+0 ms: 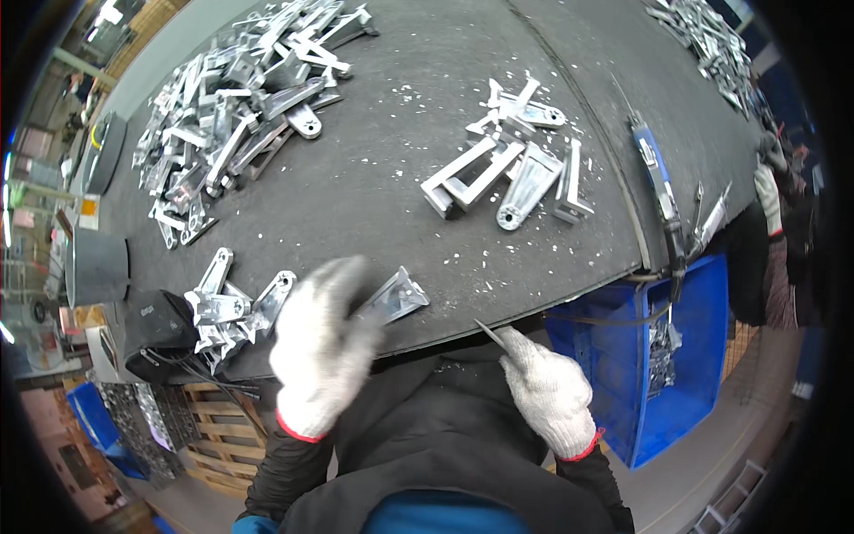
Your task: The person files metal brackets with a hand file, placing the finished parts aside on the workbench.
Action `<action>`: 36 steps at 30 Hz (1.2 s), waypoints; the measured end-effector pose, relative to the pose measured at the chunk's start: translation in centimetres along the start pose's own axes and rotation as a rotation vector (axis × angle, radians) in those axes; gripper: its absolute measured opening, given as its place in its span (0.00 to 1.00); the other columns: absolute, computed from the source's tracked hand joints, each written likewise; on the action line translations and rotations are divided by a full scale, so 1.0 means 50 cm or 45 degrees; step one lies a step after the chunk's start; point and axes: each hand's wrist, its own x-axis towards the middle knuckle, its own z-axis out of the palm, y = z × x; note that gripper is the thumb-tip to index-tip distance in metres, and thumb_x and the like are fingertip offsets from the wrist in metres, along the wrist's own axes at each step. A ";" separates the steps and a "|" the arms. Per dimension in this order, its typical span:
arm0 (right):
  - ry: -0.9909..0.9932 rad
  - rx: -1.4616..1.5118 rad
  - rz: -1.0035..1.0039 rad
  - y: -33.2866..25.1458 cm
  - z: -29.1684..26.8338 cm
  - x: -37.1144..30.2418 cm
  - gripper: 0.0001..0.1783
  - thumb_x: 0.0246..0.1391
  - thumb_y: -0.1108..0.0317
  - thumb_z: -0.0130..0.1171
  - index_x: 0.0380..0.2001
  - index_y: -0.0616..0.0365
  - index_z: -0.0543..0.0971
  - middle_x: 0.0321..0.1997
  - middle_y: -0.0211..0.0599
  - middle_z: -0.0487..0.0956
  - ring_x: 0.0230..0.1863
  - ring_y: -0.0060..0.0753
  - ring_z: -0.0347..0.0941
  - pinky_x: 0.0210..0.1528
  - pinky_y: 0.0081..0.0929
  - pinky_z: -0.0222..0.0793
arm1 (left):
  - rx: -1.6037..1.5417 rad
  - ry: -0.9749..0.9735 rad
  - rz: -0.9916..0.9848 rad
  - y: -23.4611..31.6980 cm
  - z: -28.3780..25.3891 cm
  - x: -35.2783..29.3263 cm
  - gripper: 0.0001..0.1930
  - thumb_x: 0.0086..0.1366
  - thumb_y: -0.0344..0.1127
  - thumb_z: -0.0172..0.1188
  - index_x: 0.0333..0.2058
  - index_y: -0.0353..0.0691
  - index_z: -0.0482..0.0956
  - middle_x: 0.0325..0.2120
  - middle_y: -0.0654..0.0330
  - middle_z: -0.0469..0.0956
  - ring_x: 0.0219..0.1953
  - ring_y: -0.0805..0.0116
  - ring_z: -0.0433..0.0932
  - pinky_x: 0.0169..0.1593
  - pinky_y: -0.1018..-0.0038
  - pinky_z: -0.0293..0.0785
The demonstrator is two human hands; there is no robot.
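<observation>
My left hand (322, 343), in a white knitted glove with a red cuff, is over the table's near edge and smeared by motion. Just right of its fingers a silvery cast-metal bracket (398, 298) lies at the edge, its left end blurred; whether the hand touches it I cannot tell. My right hand (549, 392), gloved alike, is closed around a slim, pointed metal tool (489, 334) at the table's front edge. The tool's tip points up and left, and its handle is hidden in the fist. Left of my left hand sits a small cluster of brackets (222, 307).
A large heap of brackets (240, 107) covers the far left of the dark table (391, 178). Another group (520, 169) lies right of centre, among metal chips. A blue power tool (656, 165) rests on the right. Below stands a blue bin (680, 383); beyond it a co-worker's gloved hand (767, 196) shows.
</observation>
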 end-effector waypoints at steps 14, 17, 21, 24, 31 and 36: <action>0.361 0.097 -0.280 -0.018 -0.016 0.035 0.20 0.58 0.77 0.68 0.54 0.54 0.86 0.40 0.48 0.88 0.39 0.55 0.87 0.41 0.45 0.84 | 0.529 -0.038 0.299 -0.037 -0.044 0.062 0.25 0.48 0.35 0.68 0.49 0.49 0.84 0.45 0.62 0.80 0.53 0.55 0.81 0.60 0.56 0.75; 0.251 0.077 -0.232 -0.043 -0.044 0.059 0.21 0.55 0.79 0.69 0.53 0.55 0.87 0.41 0.50 0.89 0.40 0.55 0.88 0.42 0.43 0.85 | 0.801 -0.273 0.286 -0.096 -0.135 0.085 0.25 0.51 0.35 0.69 0.52 0.49 0.85 0.51 0.62 0.82 0.59 0.52 0.79 0.66 0.53 0.73; 0.330 0.241 -0.358 -0.090 -0.063 0.111 0.24 0.53 0.79 0.69 0.56 0.56 0.86 0.37 0.49 0.88 0.36 0.56 0.87 0.41 0.45 0.84 | 0.854 -0.737 -0.076 -0.110 -0.250 0.097 0.26 0.57 0.40 0.71 0.56 0.52 0.84 0.60 0.62 0.81 0.66 0.50 0.76 0.69 0.54 0.71; 0.270 0.015 -0.473 -0.132 -0.057 0.171 0.26 0.60 0.69 0.67 0.62 0.44 0.83 0.29 0.40 0.84 0.27 0.48 0.84 0.32 0.45 0.81 | 0.826 -0.299 -0.123 -0.112 -0.243 0.164 0.29 0.59 0.43 0.70 0.61 0.49 0.81 0.63 0.58 0.78 0.62 0.49 0.78 0.65 0.53 0.74; 0.097 -0.541 -0.204 -0.119 -0.089 0.299 0.25 0.68 0.61 0.55 0.66 0.27 0.80 0.20 0.33 0.82 0.19 0.44 0.82 0.22 0.49 0.78 | 1.025 -0.143 -0.577 -0.205 -0.178 0.349 0.08 0.66 0.39 0.68 0.42 0.46 0.86 0.45 0.54 0.83 0.50 0.47 0.86 0.46 0.50 0.82; 0.207 -0.274 -0.293 -0.070 -0.101 0.282 0.23 0.67 0.58 0.63 0.64 0.31 0.81 0.22 0.35 0.83 0.21 0.48 0.83 0.25 0.46 0.80 | 0.494 0.070 -0.423 -0.201 -0.192 0.284 0.08 0.66 0.33 0.67 0.44 0.47 0.87 0.45 0.61 0.85 0.47 0.57 0.86 0.48 0.60 0.81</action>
